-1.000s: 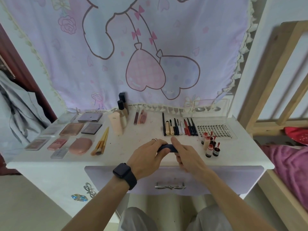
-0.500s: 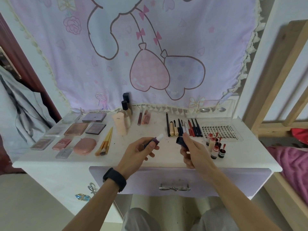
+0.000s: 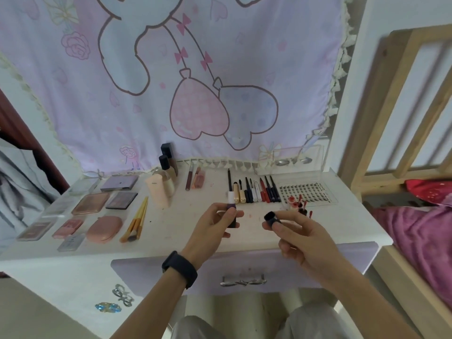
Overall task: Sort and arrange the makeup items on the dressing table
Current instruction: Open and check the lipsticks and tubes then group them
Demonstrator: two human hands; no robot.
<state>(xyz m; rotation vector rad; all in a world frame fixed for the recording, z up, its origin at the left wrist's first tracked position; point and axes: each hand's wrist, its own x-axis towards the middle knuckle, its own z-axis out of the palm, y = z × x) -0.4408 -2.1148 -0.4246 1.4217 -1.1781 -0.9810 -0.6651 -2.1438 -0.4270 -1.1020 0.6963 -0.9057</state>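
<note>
My left hand (image 3: 210, 228) grips a dark purple cosmetic stick (image 3: 231, 212). The fingers are curled round its lower body and the thumb lies across its front, so the stick stands nearly upright. Its white tip (image 3: 231, 197) rises clear above my fingers. My right hand (image 3: 300, 238) pinches the stick's small dark cap (image 3: 271, 217) between thumb and forefinger, with the remaining fingers loosely curled beneath. Cap and stick are apart, with a clear gap between the two hands. Both are held just above the front of the white dressing table (image 3: 186, 214), not resting on it. A black wristband device (image 3: 179, 269) sits on my left wrist. Directly behind the stick a row of slim pencils and gold-capped tubes (image 3: 254, 193) lies side by side. Beside that row, on the right, is a clear tray of false lashes (image 3: 309, 192). A cluster of small red-topped bottles (image 3: 294, 204) stands just beyond the cap. To the left lie wooden-handled brushes (image 3: 137, 220), a pink oval compact (image 3: 104, 228) and several flat palettes. A peach tube (image 3: 157, 192) stands upright nearby. The metal drawer handle (image 3: 243, 281) sits below my hands.
</note>
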